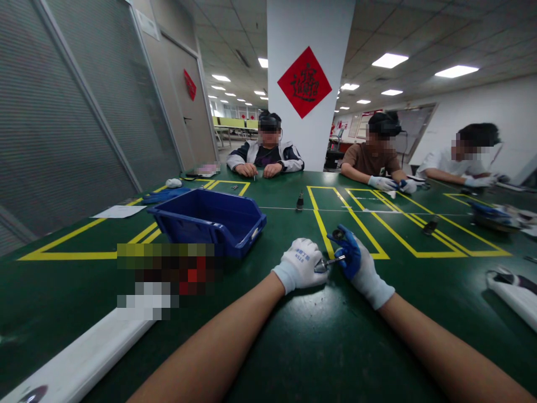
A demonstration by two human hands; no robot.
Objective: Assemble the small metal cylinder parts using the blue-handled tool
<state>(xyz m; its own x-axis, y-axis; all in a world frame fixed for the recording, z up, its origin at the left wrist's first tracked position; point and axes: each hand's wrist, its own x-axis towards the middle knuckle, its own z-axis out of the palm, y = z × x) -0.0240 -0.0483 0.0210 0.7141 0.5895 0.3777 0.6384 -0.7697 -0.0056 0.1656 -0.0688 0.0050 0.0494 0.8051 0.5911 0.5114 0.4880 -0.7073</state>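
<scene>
My left hand [302, 264], in a white glove with blue print, is closed around a tapered silver metal part [321, 266]. A thin metal shaft [335, 260] points from it toward my right hand [359, 263]. That hand wears a white glove with blue-coated fingers. Its fingers are bent around a dark round ring-like part [337, 235], and the shaft's tip meets or passes just in front of the blue fingers; I cannot tell which. Both hands are just above the green table [268, 347], close together.
A blue plastic bin [201, 224] stands to the left. Beyond my hands a dark tapered metal piece [299, 201] stands upright, and another dark piece [430, 225] is farther right. White bars [92, 347] lie at both sides. Several people sit across the table.
</scene>
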